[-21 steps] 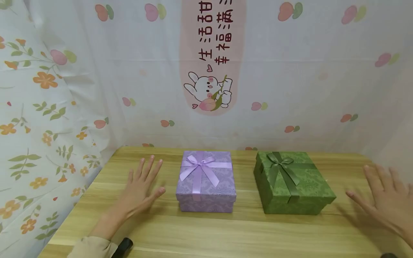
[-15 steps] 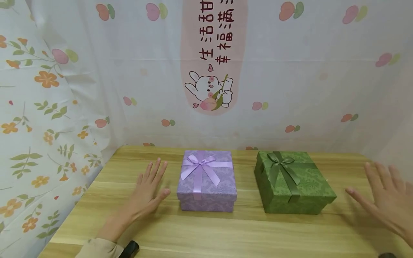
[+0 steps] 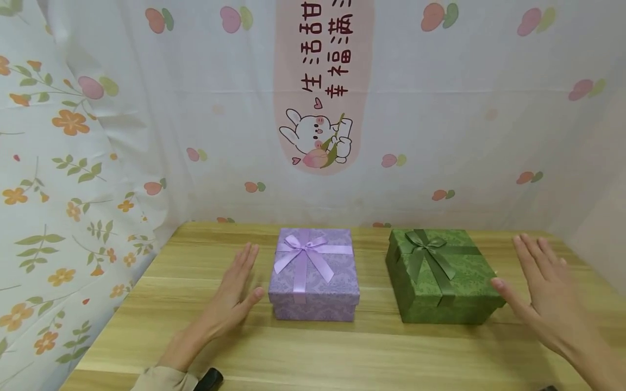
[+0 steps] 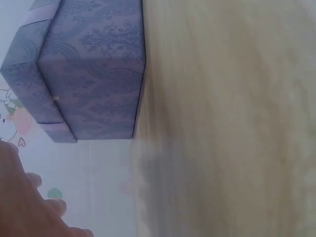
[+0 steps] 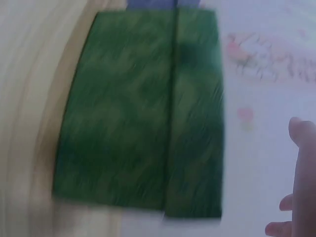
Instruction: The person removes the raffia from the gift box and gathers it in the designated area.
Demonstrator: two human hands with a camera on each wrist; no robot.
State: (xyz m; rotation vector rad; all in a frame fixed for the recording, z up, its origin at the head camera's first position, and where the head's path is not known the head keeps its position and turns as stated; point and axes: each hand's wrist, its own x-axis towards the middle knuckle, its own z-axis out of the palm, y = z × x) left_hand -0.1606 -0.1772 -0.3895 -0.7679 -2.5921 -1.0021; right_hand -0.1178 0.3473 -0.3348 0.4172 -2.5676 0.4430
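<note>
Nearest to me, my left hand [image 3: 233, 296] lies flat with its fingers straight, just beside the left wall of the purple gift box [image 3: 314, 274], thumb almost at the box's near corner but, as far as I can tell, not touching. My right hand [image 3: 545, 288] is likewise flat and holding nothing, its thumb tip at the right edge of the green gift box [image 3: 442, 276] — whether it makes contact I cannot tell. Both boxes sit lids on and bows up, side by side on the wooden desk [image 3: 313, 353] with a gap between them, each flanked on its outer side by a palm, which I judge suits a two-sided approach. Behind them hangs a printed curtain [image 3: 440, 108] with a rabbit cartoon [image 3: 317, 138] — nothing stands between hands and boxes.
</note>
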